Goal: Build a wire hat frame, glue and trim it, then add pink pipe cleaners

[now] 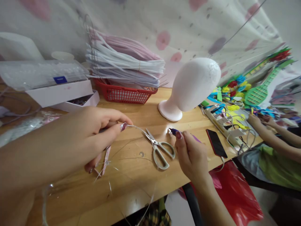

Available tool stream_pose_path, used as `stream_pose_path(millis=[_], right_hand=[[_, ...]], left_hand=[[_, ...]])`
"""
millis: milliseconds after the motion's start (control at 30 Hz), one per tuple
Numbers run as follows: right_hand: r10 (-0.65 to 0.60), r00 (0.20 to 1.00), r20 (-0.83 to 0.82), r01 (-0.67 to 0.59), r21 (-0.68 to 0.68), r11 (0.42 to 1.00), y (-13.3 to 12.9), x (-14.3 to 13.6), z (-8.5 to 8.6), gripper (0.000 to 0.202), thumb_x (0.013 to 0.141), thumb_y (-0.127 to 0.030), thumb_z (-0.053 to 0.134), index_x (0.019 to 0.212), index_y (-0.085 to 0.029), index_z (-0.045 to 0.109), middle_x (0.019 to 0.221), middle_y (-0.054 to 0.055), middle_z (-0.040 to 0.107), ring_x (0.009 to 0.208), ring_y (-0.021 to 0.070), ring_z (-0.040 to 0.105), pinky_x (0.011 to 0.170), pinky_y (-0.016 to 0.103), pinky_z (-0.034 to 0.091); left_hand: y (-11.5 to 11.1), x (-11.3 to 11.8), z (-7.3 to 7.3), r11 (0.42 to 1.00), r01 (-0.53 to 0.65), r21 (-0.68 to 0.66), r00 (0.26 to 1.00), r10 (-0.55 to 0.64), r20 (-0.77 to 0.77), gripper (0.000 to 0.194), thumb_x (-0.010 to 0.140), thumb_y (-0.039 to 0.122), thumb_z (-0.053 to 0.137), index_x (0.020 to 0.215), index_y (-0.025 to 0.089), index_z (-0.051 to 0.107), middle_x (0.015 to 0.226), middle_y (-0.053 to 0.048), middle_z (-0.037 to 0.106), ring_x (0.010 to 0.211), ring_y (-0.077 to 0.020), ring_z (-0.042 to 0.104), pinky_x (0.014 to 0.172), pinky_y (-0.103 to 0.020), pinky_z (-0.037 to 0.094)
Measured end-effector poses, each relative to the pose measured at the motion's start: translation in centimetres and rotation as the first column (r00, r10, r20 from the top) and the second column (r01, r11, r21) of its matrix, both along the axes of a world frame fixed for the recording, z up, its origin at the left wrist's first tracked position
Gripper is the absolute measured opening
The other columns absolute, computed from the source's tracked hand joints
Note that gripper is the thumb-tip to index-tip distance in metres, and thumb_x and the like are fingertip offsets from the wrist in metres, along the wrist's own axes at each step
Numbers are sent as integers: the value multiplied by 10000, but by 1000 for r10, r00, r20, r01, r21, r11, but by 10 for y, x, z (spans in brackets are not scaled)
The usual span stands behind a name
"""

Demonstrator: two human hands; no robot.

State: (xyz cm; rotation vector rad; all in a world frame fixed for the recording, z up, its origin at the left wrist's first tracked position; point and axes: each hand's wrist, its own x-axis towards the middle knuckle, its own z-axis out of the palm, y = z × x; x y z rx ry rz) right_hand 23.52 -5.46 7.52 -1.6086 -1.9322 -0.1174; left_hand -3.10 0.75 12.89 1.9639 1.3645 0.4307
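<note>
My left hand (103, 131), at left of centre, pinches the end of a thin pale strand (138, 128) between thumb and index finger. Under its palm a narrow pink strip (106, 160) shows, partly hidden. My right hand (190, 150) is closed around a dark blue and purple pen-like tool (173, 131), its tip pointing left. Scissors (158, 147) with pale handles lie slightly open on the wooden table (131, 182) between my hands. Loose clear threads lie near the left hand.
Behind stand a red basket (128, 95) of pipe cleaners (131, 62) and a white foam head (196, 84). White boxes (61, 92) are at left. To the right lie a phone (216, 143) and a power strip (221, 125). Another person's arms (270, 135) are at far right.
</note>
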Motion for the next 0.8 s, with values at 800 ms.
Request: stream_pose_path(millis=[800], right_hand=[[-21,837,-547,-216,-366,905,-54,22,-44,134,990,-377,435,1035,-258,478,827,5,553,681,153,574,585,252,492]], left_hand=[[8,-1,3,985,73,-154,996,-65,58,485,814,536,454,1101,250,722,299,99,468,285,-114,447,353,-170,300]])
